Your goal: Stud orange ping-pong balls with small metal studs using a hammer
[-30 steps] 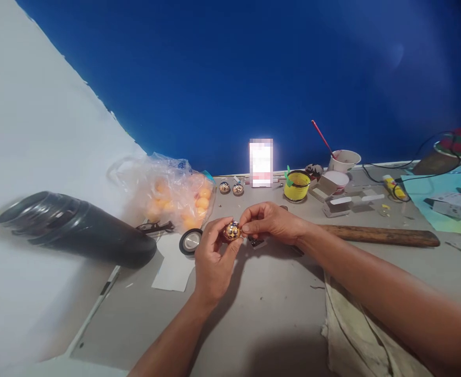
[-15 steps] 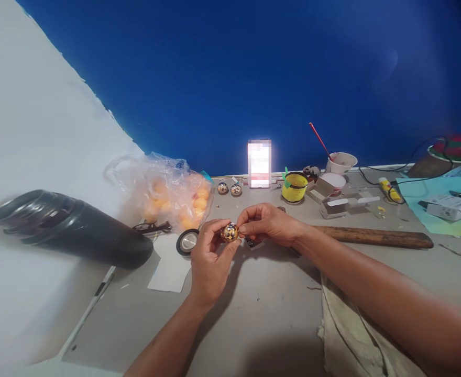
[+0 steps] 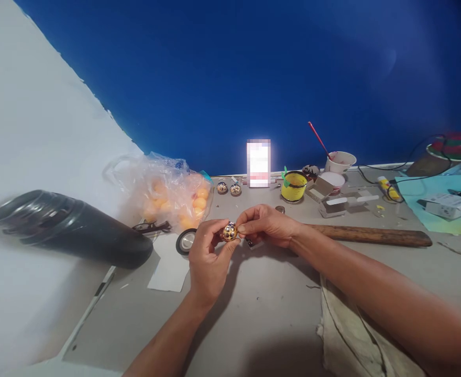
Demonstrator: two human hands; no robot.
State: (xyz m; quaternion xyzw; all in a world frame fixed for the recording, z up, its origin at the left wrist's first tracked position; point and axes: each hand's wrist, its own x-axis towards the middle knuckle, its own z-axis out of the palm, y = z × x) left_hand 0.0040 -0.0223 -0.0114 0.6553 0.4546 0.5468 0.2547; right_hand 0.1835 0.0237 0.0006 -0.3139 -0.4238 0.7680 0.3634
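Note:
A small gold ball with dark spots (image 3: 229, 231) is held above the grey table (image 3: 262, 309). My left hand (image 3: 207, 262) grips it from below with thumb and fingers. My right hand (image 3: 267, 225) pinches its right side with the fingertips. Just under the hands lies a small dark flat piece (image 3: 253, 243). Two more decorated balls (image 3: 228, 188) stand further back on the table.
A clear bag of orange balls (image 3: 167, 196) and a black cylinder (image 3: 69, 228) lie to the left, with a tape roll (image 3: 185, 242) and white paper (image 3: 170, 268). A wooden stick (image 3: 368, 235), yellow pot (image 3: 294, 186), cups, boxes and cables sit right. A cloth (image 3: 356, 335) hangs near me.
Both hands stay on the ball and have shifted slightly left with it; the fingers have turned it a little.

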